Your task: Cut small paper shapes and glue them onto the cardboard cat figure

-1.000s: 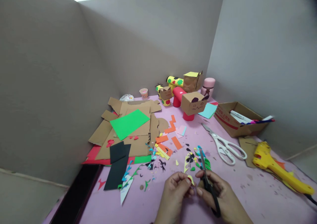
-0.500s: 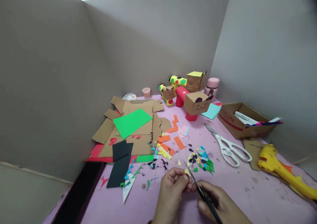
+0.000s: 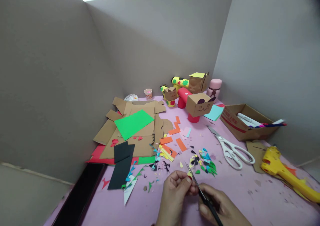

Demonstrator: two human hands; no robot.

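Low in the middle, my left hand [image 3: 178, 189] is closed in a pinch, with a small piece of yellow paper [image 3: 189, 173] showing at the fingertips. My right hand [image 3: 217, 202] grips slim scissors with black handles [image 3: 208, 204]. Their thin metal blades point up and left, slightly parted, right beside my left fingertips. Just beyond the blades lie loose cut paper petals [image 3: 206, 162] in black, blue, green and yellow. Fingers hide most of the yellow piece.
Left are cardboard sheets [image 3: 143, 147], green paper [image 3: 135, 123], black paper [image 3: 121, 172] and a phone-like dark slab [image 3: 80, 192]. Right are white scissors [image 3: 231, 149], a yellow glue gun [image 3: 285, 171] and a box of pens [image 3: 237, 129]. Cardboard-headed animal figures [image 3: 198, 106] stand behind.
Both hands stay nearly in place, with only a slight shift at the fingertips and scissors. The whole view has drifted very slightly.
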